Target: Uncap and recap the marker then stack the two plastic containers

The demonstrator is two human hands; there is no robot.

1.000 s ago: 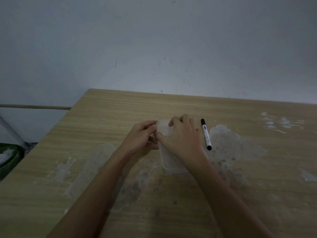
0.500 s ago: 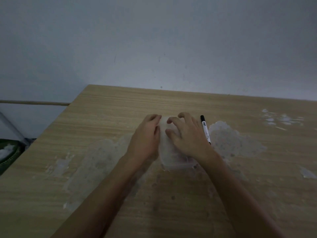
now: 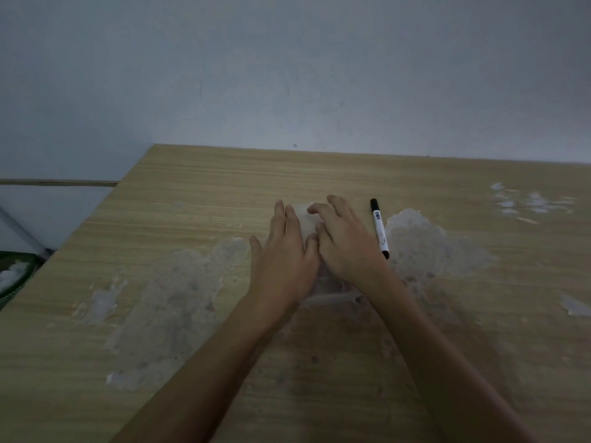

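The translucent plastic containers [image 3: 329,290] lie on the wooden table [image 3: 198,199] under both of my hands, so I cannot tell them apart as two. My left hand [image 3: 284,254] rests flat on their left side, fingers stretched forward. My right hand [image 3: 343,238] presses on top with fingers spread and slightly bent. Only a pale strip between the fingers and the near rim show. The capped marker [image 3: 379,230], white with black ends, lies on the table just right of my right hand, not touched.
Worn pale patches [image 3: 428,244] mark the tabletop around the hands and at the far right. The table's left edge drops off to a floor with a green object [image 3: 14,273]. A grey wall stands behind the table.
Both hands went from gripping the container's far end with curled fingers to lying flatter on top of it, pressing down. The marker has stayed in place.
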